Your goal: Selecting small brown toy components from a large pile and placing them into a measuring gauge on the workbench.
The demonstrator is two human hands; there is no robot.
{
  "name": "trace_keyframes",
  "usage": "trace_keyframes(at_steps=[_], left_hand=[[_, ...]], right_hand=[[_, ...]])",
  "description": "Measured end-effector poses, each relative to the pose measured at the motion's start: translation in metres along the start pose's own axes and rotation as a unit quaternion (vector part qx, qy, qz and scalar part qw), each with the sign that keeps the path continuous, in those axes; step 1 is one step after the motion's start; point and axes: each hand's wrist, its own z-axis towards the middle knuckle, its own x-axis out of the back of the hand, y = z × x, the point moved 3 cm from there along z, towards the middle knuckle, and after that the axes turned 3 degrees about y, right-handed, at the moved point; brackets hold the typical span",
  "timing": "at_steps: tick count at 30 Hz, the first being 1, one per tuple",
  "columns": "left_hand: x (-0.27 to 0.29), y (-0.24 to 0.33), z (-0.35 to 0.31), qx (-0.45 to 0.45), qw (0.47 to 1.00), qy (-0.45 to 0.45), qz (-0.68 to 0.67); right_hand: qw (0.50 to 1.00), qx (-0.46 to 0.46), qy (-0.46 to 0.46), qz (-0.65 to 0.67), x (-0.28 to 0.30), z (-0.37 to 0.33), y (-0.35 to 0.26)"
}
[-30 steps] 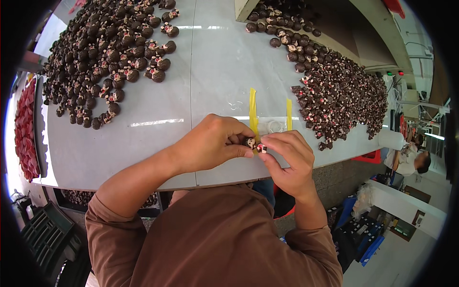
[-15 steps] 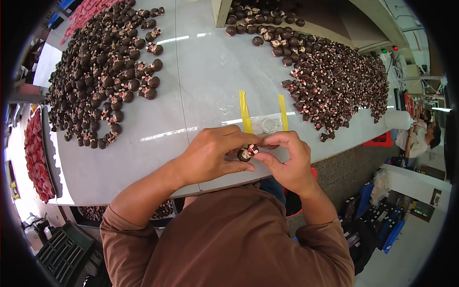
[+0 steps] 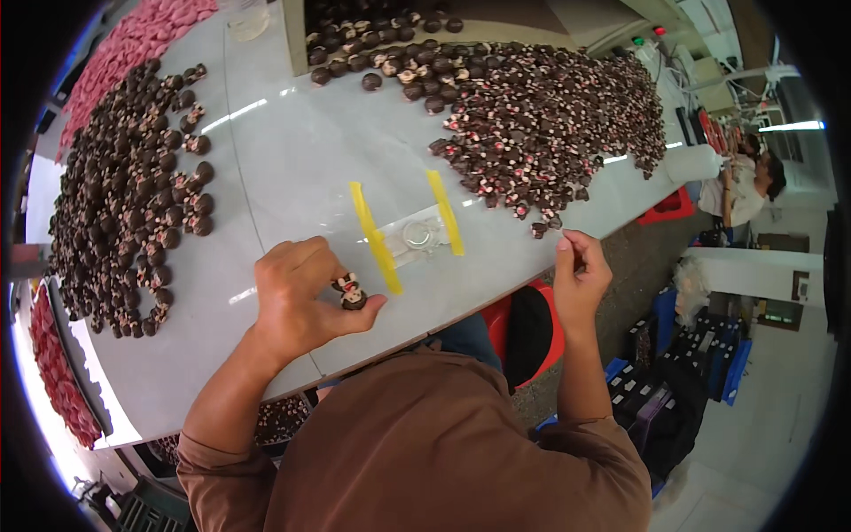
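A small doll figurine (image 3: 351,293) with a dark brown head and a red and cream body sits in my left hand (image 3: 306,297), its head toward my thumb. My curled fingers hold it above the grey-white table (image 3: 284,160). Off to the right, my right hand (image 3: 581,270) is at the table's front edge, thumb and index finger pinched together. Whatever is between those fingertips is too small to make out. Just beyond them lies the near tip of a heap of small dark brown, cream and red doll pieces (image 3: 523,133).
Dark doll heads and figures (image 3: 133,195) cover the left side, with pink pieces (image 3: 124,53) behind. Yellow tape strips (image 3: 374,238) hold clear plastic with a round clear disc (image 3: 417,234). A white roll (image 3: 693,163) lies at the right edge. A red stool (image 3: 547,332) stands below.
My hands, together around the figurine before, are now apart. The left keeps the figurine; the right has moved right toward the heap of small pieces. The view has turned rightward.
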Motion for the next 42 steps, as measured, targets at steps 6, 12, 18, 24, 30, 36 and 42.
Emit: trace_keyframes(at_steps=[6,12,18,24,30,36,42], left_hand=[[-0.002,-0.007,0.003,0.013,0.999,-0.001,0.032],[0.002,-0.013,-0.002,0.019,0.999,0.005,0.033],[0.019,-0.028,0.014,0.057,0.986,0.087,0.129],[0.125,-0.073,0.015,0.218,0.834,0.176,0.475],[0.151,-0.103,0.005,0.325,0.761,0.099,0.553],[0.143,-0.086,0.022,0.239,0.77,0.171,0.566],[-0.019,-0.048,0.128,0.033,0.985,-0.007,0.169]], right_hand=[[0.994,0.093,0.001,-0.065,-0.014,0.002,-0.015],[0.986,0.141,-0.047,-0.076,-0.035,0.002,-0.034],[0.982,0.115,-0.123,-0.088,-0.03,0.004,-0.036],[0.968,0.117,-0.222,-0.008,-0.04,0.008,-0.047],[0.963,0.046,-0.24,0.114,-0.039,0.009,-0.054],[0.95,0.053,-0.251,0.18,-0.048,0.012,-0.049],[0.949,0.054,-0.227,0.212,-0.056,0.003,-0.041]])
